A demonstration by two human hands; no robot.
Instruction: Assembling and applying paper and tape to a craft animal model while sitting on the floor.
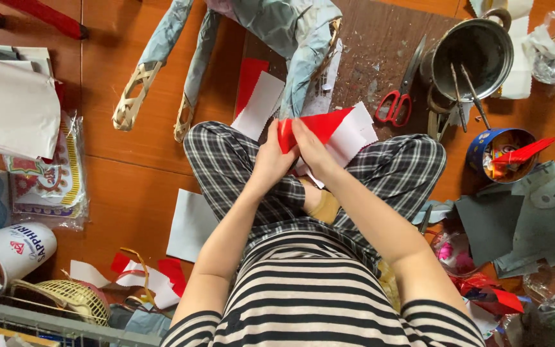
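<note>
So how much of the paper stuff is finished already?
Looks done: a woven frame ahead is mostly wrapped in paper, though bare weave shows at its legs. In hand: left hand and right hand hold a red and white paper piece. Probably left: loose paper pieces and the scissors lying nearby.

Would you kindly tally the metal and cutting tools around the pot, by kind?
Scissors: 1
Pot: 1
Tin: 1
Rods in the pot: 2
Total: 5
</note>
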